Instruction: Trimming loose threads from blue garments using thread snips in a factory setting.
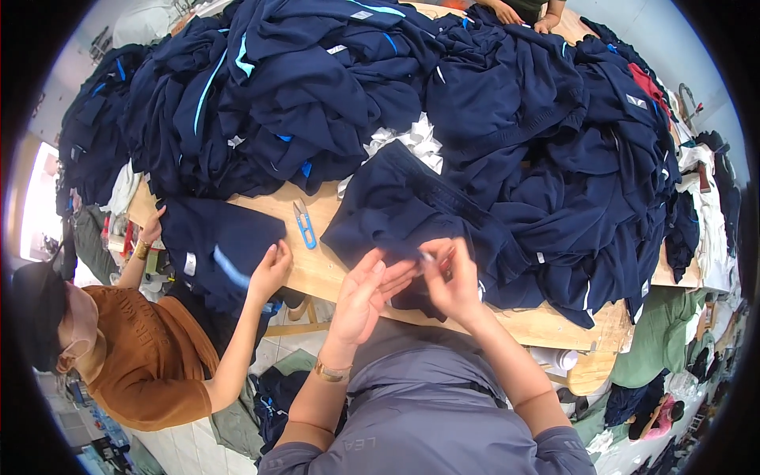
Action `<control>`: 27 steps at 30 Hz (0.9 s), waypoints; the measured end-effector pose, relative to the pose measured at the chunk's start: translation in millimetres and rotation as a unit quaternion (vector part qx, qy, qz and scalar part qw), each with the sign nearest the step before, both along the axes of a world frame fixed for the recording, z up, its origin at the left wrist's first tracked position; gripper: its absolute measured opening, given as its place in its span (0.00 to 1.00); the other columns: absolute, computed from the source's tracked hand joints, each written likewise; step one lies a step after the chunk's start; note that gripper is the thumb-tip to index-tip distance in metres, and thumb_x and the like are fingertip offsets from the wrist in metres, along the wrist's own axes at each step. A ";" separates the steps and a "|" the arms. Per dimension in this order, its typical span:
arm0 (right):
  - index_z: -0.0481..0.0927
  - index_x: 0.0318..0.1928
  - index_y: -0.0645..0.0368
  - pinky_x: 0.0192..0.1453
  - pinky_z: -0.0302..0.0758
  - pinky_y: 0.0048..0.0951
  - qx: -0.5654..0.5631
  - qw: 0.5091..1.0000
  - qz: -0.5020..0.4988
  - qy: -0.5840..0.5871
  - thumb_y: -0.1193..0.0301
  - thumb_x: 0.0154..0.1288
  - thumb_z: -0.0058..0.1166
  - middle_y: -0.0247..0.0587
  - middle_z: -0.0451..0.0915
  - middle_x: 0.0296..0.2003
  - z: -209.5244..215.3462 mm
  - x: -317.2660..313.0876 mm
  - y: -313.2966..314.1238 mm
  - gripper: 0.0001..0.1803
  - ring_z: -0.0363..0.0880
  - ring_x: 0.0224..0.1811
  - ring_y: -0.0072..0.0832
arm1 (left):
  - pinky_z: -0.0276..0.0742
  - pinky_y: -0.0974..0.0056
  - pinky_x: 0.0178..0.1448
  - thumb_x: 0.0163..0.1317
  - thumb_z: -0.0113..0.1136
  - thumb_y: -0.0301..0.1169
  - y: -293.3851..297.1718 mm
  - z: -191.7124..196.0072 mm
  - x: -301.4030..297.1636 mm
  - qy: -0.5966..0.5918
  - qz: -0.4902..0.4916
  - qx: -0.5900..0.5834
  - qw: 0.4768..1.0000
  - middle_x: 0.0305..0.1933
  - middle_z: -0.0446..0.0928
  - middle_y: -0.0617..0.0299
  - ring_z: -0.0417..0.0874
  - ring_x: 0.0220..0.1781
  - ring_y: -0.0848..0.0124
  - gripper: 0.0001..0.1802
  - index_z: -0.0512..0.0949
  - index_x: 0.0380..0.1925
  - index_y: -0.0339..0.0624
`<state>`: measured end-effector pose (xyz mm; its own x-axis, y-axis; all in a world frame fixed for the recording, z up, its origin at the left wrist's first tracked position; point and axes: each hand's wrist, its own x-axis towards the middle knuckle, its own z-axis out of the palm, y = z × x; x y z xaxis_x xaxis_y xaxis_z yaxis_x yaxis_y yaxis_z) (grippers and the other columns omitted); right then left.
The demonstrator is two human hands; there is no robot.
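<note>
In front of me a navy garment (388, 194) with a ribbed waistband lies on the wooden table, partly over the near edge. My left hand (366, 294) is held palm up over its near part, fingers stretched toward my right hand. Close beside those fingertips, my right hand (453, 283) is closed in a pinch. A small shiny thing shows at its fingertips, too blurred to name. Left of the garment, blue-handled thread snips (305, 226) lie on the bare wood, apart from both hands.
Big heaps of navy garments (317, 103) cover the far side and right of the table (317, 277). White scraps (419, 141) lie between heaps. At left, a co-worker in a brown shirt (150, 348) holds a navy piece (214, 237). Another person's hands (522, 16) show at the far edge.
</note>
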<state>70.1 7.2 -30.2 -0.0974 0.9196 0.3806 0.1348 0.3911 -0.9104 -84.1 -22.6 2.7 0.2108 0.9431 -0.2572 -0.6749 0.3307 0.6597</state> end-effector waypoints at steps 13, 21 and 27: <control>0.59 0.31 0.52 0.36 0.61 0.17 -0.279 0.913 0.133 0.267 0.77 0.64 0.50 0.24 0.64 0.26 4.8 26.8 -2.1 0.12 0.61 0.29 0.12 | 0.72 0.74 0.44 0.66 0.52 0.30 14.9 -10.3 -17.9 0.346 0.130 0.124 0.921 0.38 0.80 0.57 0.79 0.39 0.76 0.11 0.72 0.45 0.36; 0.63 0.33 0.59 0.27 0.71 0.20 -0.210 0.971 0.097 0.054 0.73 0.64 0.51 0.36 0.77 0.25 -7.2 37.9 3.6 0.09 0.78 0.26 0.22 | 0.74 0.70 0.49 0.62 0.56 0.27 57.8 -54.2 -44.7 0.506 0.225 0.143 0.820 0.38 0.79 0.59 0.79 0.41 0.75 0.08 0.76 0.40 0.35; 0.65 0.31 0.62 0.32 0.71 0.34 -0.040 0.976 -0.147 -0.157 0.71 0.56 0.58 0.45 0.74 0.25 -37.8 49.7 82.6 0.14 0.75 0.26 0.41 | 0.72 0.58 0.55 0.55 0.62 0.34 102.0 -107.5 -59.5 0.711 0.164 0.122 0.672 0.46 0.77 0.44 0.78 0.51 0.52 0.22 0.74 0.47 0.35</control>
